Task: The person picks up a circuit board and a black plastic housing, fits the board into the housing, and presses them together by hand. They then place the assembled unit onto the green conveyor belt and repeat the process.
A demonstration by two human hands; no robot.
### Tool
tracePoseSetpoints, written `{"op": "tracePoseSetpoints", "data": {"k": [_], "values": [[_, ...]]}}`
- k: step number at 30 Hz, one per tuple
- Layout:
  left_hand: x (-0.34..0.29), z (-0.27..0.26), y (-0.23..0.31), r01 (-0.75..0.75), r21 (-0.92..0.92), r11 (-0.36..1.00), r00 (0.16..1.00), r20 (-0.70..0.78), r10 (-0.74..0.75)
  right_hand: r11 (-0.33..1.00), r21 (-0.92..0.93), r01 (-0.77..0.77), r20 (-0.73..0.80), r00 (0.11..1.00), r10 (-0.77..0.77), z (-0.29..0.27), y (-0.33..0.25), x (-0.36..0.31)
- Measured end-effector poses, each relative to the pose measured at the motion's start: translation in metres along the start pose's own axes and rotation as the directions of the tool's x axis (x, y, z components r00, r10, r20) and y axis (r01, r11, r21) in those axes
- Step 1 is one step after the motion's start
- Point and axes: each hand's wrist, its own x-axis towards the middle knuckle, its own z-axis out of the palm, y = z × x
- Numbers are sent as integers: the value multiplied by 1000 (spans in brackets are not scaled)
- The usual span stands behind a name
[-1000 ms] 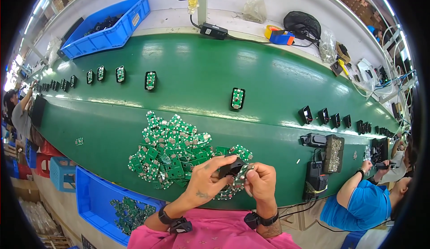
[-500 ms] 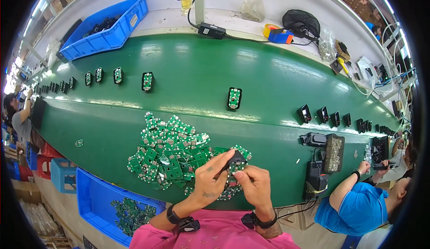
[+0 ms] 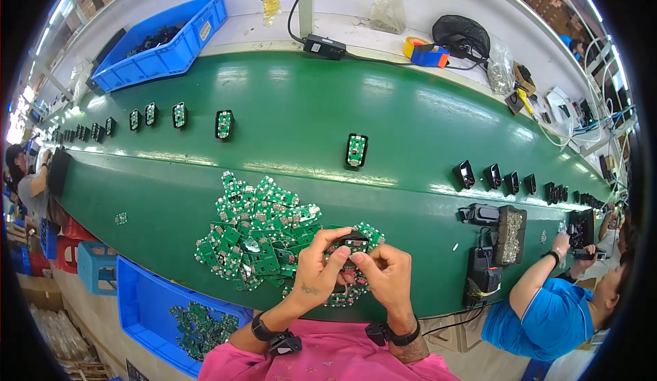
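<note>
Just above the near edge of the green bench, my left hand [image 3: 317,271] grips a small black plastic housing [image 3: 355,236], its thumb on the near side. A green circuit board sits in the housing's opening. My right hand [image 3: 389,276] is closed on the same housing from the right, with the thumb pressed at the board's near end. Fingers cover much of the piece. Loose green circuit boards [image 3: 260,234] lie heaped to the left of my hands, and more spread beneath them. Farther off, another black housing with a board in it [image 3: 356,150] stands alone.
Filled housings [image 3: 224,125] line the far left, and open black housings [image 3: 465,174] stand at right. A blue bin [image 3: 161,45] is at the back left; a blue tub [image 3: 140,306] holds boards below the near edge. At right sits a co-worker in a blue shirt [image 3: 547,319].
The housing has turned in my hands, from a slanted hold to its open face toward me. My left thumb has come round to the near side, and my right thumb has moved slightly left.
</note>
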Motion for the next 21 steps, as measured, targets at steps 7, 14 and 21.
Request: {"op": "tracePoseSetpoints", "data": {"k": [7, 14, 21], "values": [[4, 9, 10, -9, 153, 988, 1000, 15, 7, 938, 329, -108, 60, 994, 93, 9, 16, 1], [8, 6, 5, 43, 291, 956, 999, 13, -49, 973, -122, 198, -80, 975, -208, 18, -5, 6], [18, -9, 6, 251, -79, 965, 961, 143, -238, 964, -144, 224, -9, 974, -228, 19, 3, 8]]}}
